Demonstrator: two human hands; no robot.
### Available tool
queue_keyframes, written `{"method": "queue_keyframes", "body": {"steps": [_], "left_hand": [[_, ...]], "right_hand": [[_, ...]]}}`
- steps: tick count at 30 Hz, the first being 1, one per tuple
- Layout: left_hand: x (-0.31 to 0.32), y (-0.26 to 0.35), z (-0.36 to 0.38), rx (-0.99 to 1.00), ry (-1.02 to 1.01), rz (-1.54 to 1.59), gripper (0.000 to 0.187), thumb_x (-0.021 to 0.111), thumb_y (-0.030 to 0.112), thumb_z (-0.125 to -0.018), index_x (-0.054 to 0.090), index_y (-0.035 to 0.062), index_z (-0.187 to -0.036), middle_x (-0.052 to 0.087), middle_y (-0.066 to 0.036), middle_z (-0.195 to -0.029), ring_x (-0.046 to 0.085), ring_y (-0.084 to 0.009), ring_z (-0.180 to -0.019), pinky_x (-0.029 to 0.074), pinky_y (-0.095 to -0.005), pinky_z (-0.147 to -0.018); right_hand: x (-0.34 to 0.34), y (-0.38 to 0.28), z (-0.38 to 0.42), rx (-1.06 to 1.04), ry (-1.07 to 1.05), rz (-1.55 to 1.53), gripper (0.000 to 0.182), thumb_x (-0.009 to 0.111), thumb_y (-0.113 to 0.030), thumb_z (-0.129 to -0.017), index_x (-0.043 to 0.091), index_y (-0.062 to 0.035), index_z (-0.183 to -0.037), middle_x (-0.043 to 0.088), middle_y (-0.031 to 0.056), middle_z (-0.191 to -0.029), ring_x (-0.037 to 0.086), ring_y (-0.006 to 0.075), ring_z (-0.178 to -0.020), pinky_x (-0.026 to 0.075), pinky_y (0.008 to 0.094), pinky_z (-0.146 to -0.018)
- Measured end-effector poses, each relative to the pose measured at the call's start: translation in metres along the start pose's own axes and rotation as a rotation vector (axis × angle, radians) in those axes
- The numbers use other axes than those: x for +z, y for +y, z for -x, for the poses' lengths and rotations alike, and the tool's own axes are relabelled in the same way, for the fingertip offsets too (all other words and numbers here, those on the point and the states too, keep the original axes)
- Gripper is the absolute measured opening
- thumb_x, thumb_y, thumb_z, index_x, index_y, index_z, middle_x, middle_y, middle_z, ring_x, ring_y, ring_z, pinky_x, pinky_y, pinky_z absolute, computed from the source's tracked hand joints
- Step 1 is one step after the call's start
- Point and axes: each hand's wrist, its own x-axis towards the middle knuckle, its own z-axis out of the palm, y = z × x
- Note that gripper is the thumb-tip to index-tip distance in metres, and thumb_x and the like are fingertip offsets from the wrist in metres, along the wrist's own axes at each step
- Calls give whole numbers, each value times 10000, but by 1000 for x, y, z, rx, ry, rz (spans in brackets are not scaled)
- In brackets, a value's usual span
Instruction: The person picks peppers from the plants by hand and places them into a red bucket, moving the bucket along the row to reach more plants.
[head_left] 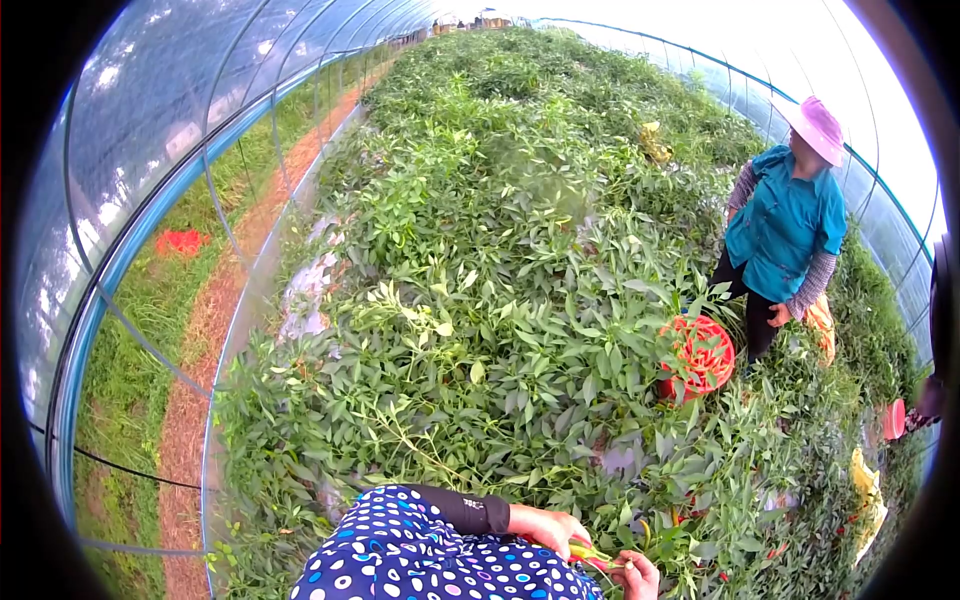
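Observation:
My left hand [553,527], below a dark sleeve cover, is closed around a few long chili peppers [592,554], red and yellow-green. Their ends stick out toward my right hand [638,576], whose fingers are bent and pinch at the stem ends. Part of the right hand is cut off by the lower frame edge. Leafy pepper plants [520,390] stand close in front of both hands, with some red peppers hanging low among the leaves.
A person [790,225] in a teal shirt and pink hat stands at right beside a red basket [700,360] full of red peppers. Another person's sleeve [925,400] shows at the right edge near a pink container [893,420]. Blue greenhouse framing [150,240] runs along the left.

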Motion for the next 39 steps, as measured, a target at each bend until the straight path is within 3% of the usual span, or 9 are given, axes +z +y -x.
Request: {"method": "queue_keyframes", "body": {"steps": [20,22,23,24,26,31,33,37,39], "left_hand": [[3,19,7,36,12,-86,587,657,164,-588,484,17,-1129,580,-129,-1001,549,-214,-930,424,-286,-795],[4,6,2,77,10,-61,608,656,170,-591,473,21,-1151,572,-135,-1024,546,-215,-941,423,-283,-798],[2,7,4,78,7,-63,608,656,170,-591,473,21,-1151,572,-135,-1024,546,-215,-941,423,-283,-798],[-3,10,8,54,65,-74,620,656,170,-591,466,23,-1163,565,-140,-1040,545,-216,-945,422,-282,-800],[-12,12,9,16,164,-38,641,661,176,-603,449,20,-1188,549,-145,-1072,540,-206,-947,422,-277,-802],[-29,45,3,-67,407,223,609,667,177,-648,434,19,-1188,568,-116,-1011,559,-155,-849,440,-258,-748],[-20,39,-17,73,553,127,601,667,178,-644,439,39,-1182,576,-123,-985,571,-183,-839,445,-271,-745],[3,55,-34,55,469,5,710,635,163,-625,328,70,-1259,522,-183,-989,547,-302,-910,447,-347,-757],[22,46,-42,134,494,-175,813,622,143,-608,222,85,-1314,446,-204,-972,505,-357,-896,430,-385,-762]], "right_hand": [[0,22,-4,2,427,115,270,574,-199,-822,577,36,-956,596,65,-792,512,140,-689,435,271,-620],[-24,44,-15,95,577,-427,265,504,-201,-850,559,-9,-1023,601,111,-875,573,248,-747,460,331,-673],[-35,57,-13,-154,538,406,311,503,-223,-849,512,-46,-1105,579,136,-1007,581,278,-856,462,351,-702],[-42,68,-16,-156,542,402,311,503,-223,-849,512,-46,-1105,579,136,-1007,581,278,-856,462,351,-702],[-38,59,-14,66,395,-474,398,528,-249,-843,440,-70,-1187,540,134,-1114,563,289,-944,456,373,-729],[13,0,-13,149,111,-412,605,557,-305,-829,261,-117,-1322,449,119,-1246,482,316,-1090,391,423,-867],[36,-14,-22,14,-3,-505,419,520,-379,-828,412,-159,-1168,506,20,-952,517,147,-734,468,295,-516],[45,-7,-50,1,-146,-570,495,527,-364,-826,323,-160,-1227,424,43,-1165,523,188,-872,461,307,-518],[46,7,-60,-85,-52,-692,435,553,-264,-823,378,-86,-1179,483,70,-1085,524,194,-918,455,321,-699]]}}
